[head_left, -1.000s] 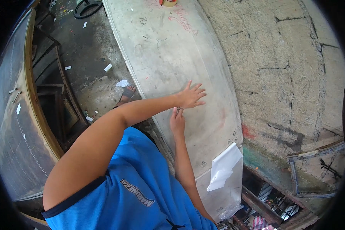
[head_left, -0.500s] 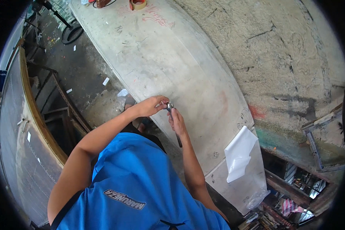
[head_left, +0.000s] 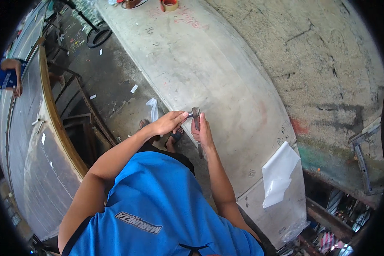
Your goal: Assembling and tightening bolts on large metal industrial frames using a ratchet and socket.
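Slim grey metal tool (head_left: 197, 128), near-upright

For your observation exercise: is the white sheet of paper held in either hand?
No, the white sheet of paper lies on the grey slab, apart from both hands.

I wear a bright blue short-sleeved shirt (head_left: 158, 200) with a dark band edging the sleeve and a small white printed strip across the chest. Both my forearms are bare, and my hands carry no gloves. Dark open sandals (head_left: 175, 135) cover my feet.
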{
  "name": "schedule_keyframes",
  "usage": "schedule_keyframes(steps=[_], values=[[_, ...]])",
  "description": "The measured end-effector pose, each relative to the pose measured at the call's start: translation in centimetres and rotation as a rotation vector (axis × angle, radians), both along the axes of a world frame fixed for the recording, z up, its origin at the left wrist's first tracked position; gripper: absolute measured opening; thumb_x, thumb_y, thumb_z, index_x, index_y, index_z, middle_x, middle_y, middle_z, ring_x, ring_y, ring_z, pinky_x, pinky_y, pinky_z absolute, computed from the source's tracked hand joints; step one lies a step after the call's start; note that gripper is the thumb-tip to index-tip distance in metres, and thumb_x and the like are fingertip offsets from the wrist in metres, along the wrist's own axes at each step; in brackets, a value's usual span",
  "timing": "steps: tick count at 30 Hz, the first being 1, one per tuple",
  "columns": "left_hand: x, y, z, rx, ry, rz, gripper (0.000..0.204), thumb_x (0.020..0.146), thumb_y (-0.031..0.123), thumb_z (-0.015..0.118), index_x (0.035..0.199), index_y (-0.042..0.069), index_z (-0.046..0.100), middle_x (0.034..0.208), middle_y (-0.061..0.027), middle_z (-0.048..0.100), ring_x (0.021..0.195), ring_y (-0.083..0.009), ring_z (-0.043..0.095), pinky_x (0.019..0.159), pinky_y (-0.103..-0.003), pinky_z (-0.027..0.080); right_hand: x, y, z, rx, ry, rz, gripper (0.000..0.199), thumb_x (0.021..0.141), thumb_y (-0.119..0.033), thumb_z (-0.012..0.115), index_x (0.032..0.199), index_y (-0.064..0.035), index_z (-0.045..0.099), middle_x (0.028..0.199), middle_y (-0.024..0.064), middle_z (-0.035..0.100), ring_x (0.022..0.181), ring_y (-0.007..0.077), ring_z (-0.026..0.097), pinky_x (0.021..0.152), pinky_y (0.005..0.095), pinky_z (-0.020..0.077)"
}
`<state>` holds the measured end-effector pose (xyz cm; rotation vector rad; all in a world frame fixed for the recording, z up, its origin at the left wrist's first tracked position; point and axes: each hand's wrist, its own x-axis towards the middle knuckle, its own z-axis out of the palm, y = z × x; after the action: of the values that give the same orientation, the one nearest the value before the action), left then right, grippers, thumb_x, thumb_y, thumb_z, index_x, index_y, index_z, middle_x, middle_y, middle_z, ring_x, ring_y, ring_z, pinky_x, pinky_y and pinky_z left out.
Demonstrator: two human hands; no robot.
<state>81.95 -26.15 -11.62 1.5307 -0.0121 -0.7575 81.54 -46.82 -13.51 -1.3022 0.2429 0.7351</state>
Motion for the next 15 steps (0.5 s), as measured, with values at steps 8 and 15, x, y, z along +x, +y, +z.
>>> schedule_keyframes(steps=[8,15], values=[[-4.5,5.0,1.0,-0.02,-0.123,0.245,0.044,0.111,0.042,0.043,0.095,0.002,0.054,0.071,-0.011,0.051,0.066,-0.0242,0.057,0.063,-0.039,0.046,-0.9,5.8,2.2,-0.039,-0.108,0.182,0.064,0.105,-0.069,0.029,0.078,-0.0142,0.047,0.055,-0.0081,0.032,0.042,0.0029,0.025,0.038,0.0224,0.0165],[-9.3,11.2,2.8,0.252,-0.532,0.393,0.034,0.11,0.031,0.048,0.1,0.0,0.052,0.076,-0.0202,0.056,0.072,-0.0357,0.056,0.069,-0.045,0.044,-3.0,12.6,5.3,-0.099,-0.077,0.296,0.064,0.104,-0.071,0.03,0.08,-0.0138,0.048,0.056,-0.0079,0.034,0.042,0.0026,0.027,0.038,0.0219,0.0183]])
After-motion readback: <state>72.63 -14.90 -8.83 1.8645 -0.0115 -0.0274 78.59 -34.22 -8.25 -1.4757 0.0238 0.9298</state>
